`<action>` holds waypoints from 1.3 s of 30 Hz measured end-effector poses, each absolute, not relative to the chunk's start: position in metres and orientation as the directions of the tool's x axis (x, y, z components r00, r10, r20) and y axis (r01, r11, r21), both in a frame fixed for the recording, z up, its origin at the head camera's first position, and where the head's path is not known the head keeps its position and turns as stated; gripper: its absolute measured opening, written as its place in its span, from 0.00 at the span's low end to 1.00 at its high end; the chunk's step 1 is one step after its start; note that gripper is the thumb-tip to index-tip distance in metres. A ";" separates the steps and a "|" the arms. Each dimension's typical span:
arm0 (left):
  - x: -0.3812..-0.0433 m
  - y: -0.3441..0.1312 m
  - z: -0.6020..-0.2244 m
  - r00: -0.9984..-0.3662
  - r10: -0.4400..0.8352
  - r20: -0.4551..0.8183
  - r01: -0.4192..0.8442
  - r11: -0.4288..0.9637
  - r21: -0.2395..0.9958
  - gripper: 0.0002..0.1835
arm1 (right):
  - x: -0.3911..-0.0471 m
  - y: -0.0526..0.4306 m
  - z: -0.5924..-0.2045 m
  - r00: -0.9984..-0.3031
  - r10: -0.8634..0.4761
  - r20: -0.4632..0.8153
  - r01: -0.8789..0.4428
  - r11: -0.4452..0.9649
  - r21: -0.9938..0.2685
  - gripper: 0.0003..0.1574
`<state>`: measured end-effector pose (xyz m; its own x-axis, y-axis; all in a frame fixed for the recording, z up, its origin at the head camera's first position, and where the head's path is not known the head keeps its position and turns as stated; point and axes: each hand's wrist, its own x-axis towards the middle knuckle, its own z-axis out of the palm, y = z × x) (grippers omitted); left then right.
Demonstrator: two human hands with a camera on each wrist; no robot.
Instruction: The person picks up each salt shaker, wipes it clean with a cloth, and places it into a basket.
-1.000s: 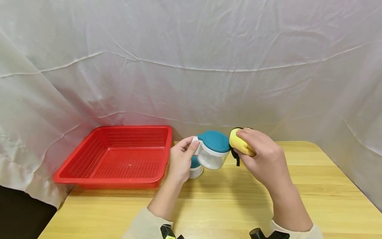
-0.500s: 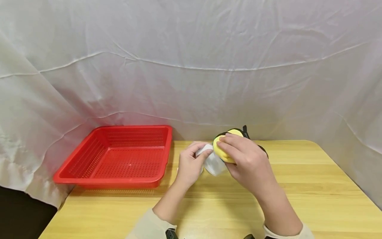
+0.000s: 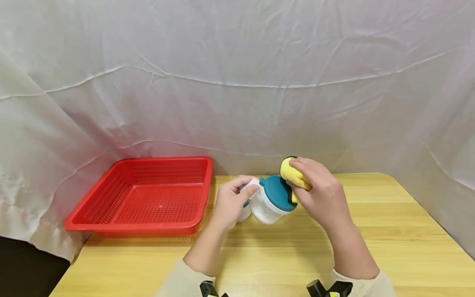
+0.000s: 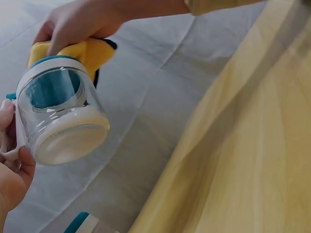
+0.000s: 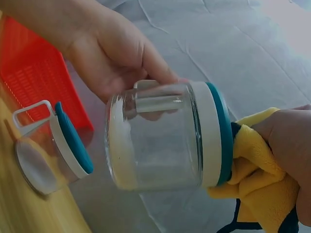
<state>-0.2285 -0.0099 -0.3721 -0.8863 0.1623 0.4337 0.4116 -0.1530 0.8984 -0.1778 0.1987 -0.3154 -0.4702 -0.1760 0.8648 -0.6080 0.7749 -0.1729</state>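
My left hand (image 3: 230, 202) grips the white handle of a clear glass jar (image 5: 150, 141) and holds it tilted above the table. The jar has a white collar and a teal lid (image 3: 278, 194). In my right hand (image 3: 323, 192) is a bunched yellow cloth (image 5: 260, 170) with dark edging, and it touches the lid's right side. A second jar (image 5: 48, 150) of the same kind, with teal lid and white handle, stands on the table behind the left hand; in the head view it is mostly hidden.
A red perforated plastic basket (image 3: 133, 226) stands on the left of the wooden table (image 3: 389, 231). Behind the table hangs a pale grey cloth backdrop (image 3: 237, 115). The table's right edge slants toward the front.
The cloth first sat at the lid's right edge, swept left over the lid, then drew back to its right side. The held jar has come slightly lower and to the right.
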 end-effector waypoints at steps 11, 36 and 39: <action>-0.238 -0.027 -0.369 -0.948 0.029 0.317 0.287 -0.357 0.889 0.15 | -0.178 0.197 -0.317 -0.467 -0.203 0.861 -0.633 0.757 -0.165 0.30; -0.231 -0.023 -0.366 -0.840 0.055 0.540 0.538 -0.056 0.841 0.09 | -0.164 0.155 -0.309 -0.234 -0.321 0.917 -0.784 0.621 0.017 0.26; -0.231 -0.022 -0.368 -0.820 0.116 0.561 0.555 -0.077 0.828 0.09 | -0.165 0.155 -0.309 -0.237 -0.297 0.925 -0.802 0.597 -0.014 0.24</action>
<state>-0.2307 -0.0217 -0.3683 -0.8199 0.1159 0.5606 0.5553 -0.0767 0.8281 -0.1650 0.1551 -0.3093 -0.2374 -0.2968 0.9250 -0.8020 0.5972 -0.0142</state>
